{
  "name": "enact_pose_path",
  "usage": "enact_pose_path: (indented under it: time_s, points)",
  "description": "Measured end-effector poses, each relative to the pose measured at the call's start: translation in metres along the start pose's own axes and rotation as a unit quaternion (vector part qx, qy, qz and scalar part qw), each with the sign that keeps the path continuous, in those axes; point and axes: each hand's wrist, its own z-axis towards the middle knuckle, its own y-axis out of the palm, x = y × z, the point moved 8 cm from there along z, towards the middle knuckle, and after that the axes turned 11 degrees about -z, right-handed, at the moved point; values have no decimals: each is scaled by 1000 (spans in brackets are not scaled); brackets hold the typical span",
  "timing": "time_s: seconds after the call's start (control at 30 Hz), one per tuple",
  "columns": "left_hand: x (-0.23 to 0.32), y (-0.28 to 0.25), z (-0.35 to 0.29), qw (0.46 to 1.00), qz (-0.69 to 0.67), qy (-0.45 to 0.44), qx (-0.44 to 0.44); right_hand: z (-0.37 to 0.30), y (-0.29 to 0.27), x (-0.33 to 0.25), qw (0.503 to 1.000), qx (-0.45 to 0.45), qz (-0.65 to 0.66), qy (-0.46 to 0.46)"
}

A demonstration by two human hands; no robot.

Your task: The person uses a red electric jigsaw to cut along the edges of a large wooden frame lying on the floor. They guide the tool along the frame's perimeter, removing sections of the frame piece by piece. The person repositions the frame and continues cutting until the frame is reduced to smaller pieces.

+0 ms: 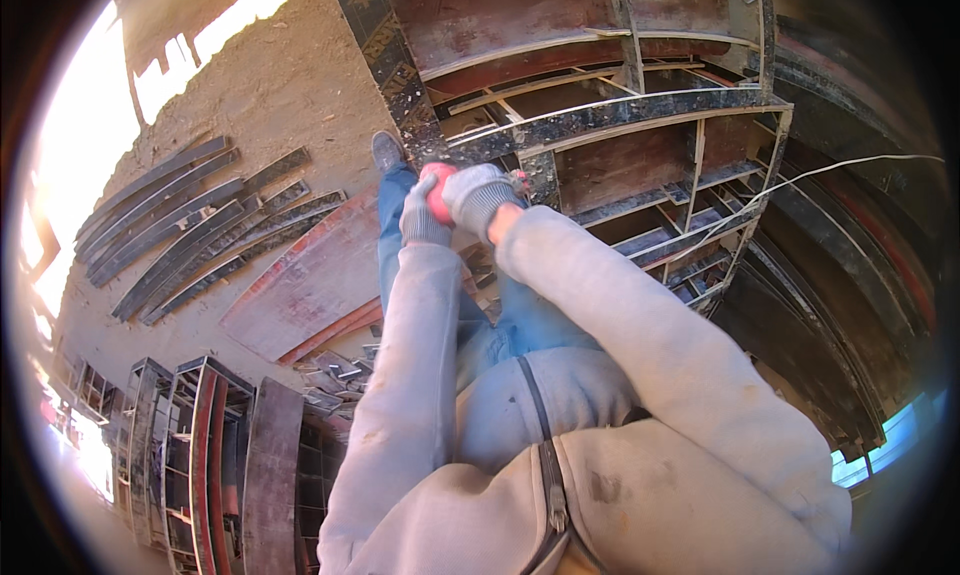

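Note:
Grey knitted work gloves cover both of my hands, which are close together in front of me. My left hand [418, 218] is closed on the left side of a red, rounded tool [438, 191]. On its other side my right hand [474, 193] is closed around it too. The gloves hide most of the tool, so its exact kind cannot be made out. Just beyond my hands runs a long dark plywood board [383, 47], speckled with light chips at its near end. My blue-trousered leg and a grey shoe [387, 152] are beside it.
Wooden formwork frames [655, 100] with reddish panels stand at the right, crossed by a pale cable [850, 162]. Dark curved strips [190, 240] lie on sandy ground at the left, near a reddish sheet [310, 275]. More frames [175, 455] stand at lower left.

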Motion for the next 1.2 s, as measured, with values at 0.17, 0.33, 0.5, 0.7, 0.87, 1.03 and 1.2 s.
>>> enact_pose_path:
  time_s: [0.17,0.33,0.5,0.7,0.87,1.03,1.2]
  points:
    - [25,17,-2,935,316,150,48,-5,19,19,995,-15,-91,37]
    - [20,-3,-60,980,147,129,28,-63,0,-7,983,131,-127,9]
    - [21,29,-129,943,273,161,101,-102,-31,-21,991,88,-94,41]
    - [97,210,-161,886,345,306,-45,-48,-166,4,969,212,-98,80]
    - [189,336,-139,856,370,357,-54,37,-278,14,964,225,-87,114]
    - [235,379,-132,869,382,315,-7,86,-335,9,971,187,-75,130]
    - [251,407,-132,886,377,272,-2,106,-354,13,973,154,-64,157]
